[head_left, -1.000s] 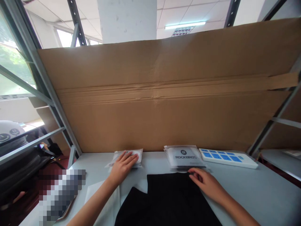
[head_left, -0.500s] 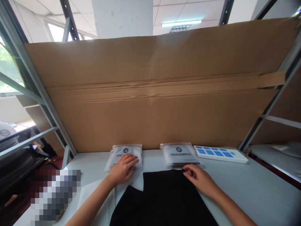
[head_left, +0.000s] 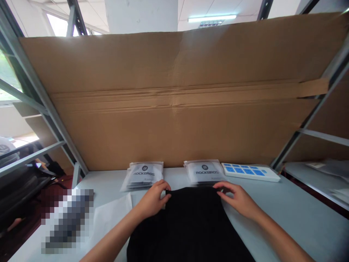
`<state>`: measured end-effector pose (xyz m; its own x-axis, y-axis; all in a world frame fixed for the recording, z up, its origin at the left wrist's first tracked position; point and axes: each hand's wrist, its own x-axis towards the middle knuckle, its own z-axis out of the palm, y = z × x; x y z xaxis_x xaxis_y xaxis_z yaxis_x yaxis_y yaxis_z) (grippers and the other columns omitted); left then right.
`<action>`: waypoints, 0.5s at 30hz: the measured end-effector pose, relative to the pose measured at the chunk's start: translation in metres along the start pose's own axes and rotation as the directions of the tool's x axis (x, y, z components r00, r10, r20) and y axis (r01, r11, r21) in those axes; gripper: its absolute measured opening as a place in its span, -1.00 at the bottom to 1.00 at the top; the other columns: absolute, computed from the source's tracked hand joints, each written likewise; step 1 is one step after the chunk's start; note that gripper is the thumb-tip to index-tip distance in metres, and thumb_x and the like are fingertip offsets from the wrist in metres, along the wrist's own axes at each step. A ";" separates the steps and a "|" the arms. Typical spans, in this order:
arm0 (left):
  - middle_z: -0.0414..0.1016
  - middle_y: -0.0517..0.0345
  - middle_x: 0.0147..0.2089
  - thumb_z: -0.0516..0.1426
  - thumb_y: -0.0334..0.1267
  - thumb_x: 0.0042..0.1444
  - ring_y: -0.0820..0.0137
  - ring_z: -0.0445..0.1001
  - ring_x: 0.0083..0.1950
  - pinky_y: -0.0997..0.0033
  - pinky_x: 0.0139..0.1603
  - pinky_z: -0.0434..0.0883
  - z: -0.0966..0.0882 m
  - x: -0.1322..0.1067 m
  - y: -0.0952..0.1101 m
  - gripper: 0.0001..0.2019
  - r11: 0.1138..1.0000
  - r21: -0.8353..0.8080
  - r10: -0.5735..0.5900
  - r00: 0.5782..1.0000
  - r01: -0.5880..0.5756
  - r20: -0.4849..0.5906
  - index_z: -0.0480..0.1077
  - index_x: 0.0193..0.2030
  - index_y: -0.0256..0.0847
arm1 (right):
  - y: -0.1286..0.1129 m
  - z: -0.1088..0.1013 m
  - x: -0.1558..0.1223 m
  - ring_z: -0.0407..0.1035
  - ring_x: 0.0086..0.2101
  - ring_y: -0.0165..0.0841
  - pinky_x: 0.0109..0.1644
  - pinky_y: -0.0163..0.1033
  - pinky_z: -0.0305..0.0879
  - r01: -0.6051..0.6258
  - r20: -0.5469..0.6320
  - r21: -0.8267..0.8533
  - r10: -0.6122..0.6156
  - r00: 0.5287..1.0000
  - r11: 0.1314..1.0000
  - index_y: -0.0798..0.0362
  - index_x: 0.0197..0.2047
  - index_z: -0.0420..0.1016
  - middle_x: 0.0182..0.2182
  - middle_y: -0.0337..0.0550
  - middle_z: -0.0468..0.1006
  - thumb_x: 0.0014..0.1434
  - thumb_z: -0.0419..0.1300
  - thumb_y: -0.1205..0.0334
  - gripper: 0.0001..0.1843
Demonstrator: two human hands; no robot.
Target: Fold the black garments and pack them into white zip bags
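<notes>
A black cloth piece [head_left: 191,225], maybe a garment, lies flat on the table and runs out of view at the bottom. Its far edge is narrow and it widens toward me. My left hand [head_left: 154,198] pinches the far left corner between thumb and fingers. At the far right corner, my right hand [head_left: 236,198] grips the edge between thumb and forefinger. Just beyond the cloth are two stacks of frosted ROCKBROS bags, a left stack [head_left: 144,174] and a right stack [head_left: 204,171].
A white power strip [head_left: 251,172] with blue sockets lies right of the bags. Left of the cloth is a white translucent sheet [head_left: 111,214], beside a pixelated object [head_left: 68,222]. Cardboard [head_left: 174,134] walls off the table's [head_left: 294,218] back between metal posts.
My left hand has come off the left bag stack and moved right and toward me onto the cloth's corner. That corner now lies straighter. My right hand stays at the right corner.
</notes>
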<state>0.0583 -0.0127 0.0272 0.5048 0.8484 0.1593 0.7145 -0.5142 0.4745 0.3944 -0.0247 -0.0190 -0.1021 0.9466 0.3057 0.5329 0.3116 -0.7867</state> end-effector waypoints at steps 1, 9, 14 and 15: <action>0.53 0.05 -0.04 0.09 -0.37 0.23 0.26 0.51 -0.01 0.30 0.06 0.44 -0.004 -0.007 0.004 -0.87 0.998 -0.038 0.043 0.999 -0.043 -0.010 0.43 -0.14 -0.14 | -0.004 -0.004 -0.007 0.54 -0.25 -0.16 -0.11 -0.09 0.47 0.020 0.015 0.003 -0.020 1.000 1.000 -0.03 -0.27 0.59 -0.26 -0.07 0.66 0.09 0.15 0.10 -0.77; 0.62 0.13 -0.06 0.12 -0.50 0.18 0.25 0.56 0.03 0.15 0.30 0.27 0.003 -0.071 0.022 -0.76 0.922 -0.019 0.383 0.898 -0.388 0.215 0.47 -0.11 -0.10 | -0.004 -0.013 -0.085 0.59 -0.08 -0.15 0.01 -0.08 0.55 0.225 0.218 -0.163 -0.187 0.958 0.961 -0.09 -0.32 0.63 -0.16 -0.09 0.72 0.16 0.12 0.35 -0.74; 0.57 0.12 0.14 0.19 -0.33 0.27 0.16 0.45 0.24 0.12 0.34 0.26 -0.016 -0.091 0.028 -0.71 0.926 -0.007 0.371 0.906 -0.378 0.203 0.44 0.12 -0.01 | 0.012 -0.015 -0.119 0.54 0.05 -0.15 0.09 -0.09 0.54 0.268 0.145 -0.229 -0.240 0.960 0.936 -0.21 0.00 0.64 0.05 -0.12 0.65 0.22 0.13 0.33 -0.62; 0.57 0.13 0.15 0.19 -0.28 0.30 0.17 0.46 0.22 0.15 0.30 0.30 -0.021 -0.098 0.027 -0.72 0.923 -0.012 0.380 0.907 -0.385 0.180 0.43 0.13 0.01 | 0.015 -0.013 -0.126 0.53 0.06 -0.14 0.10 -0.09 0.53 0.254 0.119 -0.208 -0.233 0.965 0.945 -0.21 0.02 0.63 0.06 -0.11 0.64 0.24 0.16 0.27 -0.65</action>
<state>0.0179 -0.1066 0.0430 0.8167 0.5516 0.1695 0.4596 -0.7994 0.3869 0.4265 -0.1408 -0.0622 -0.3231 0.8508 0.4144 0.6525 0.5174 -0.5536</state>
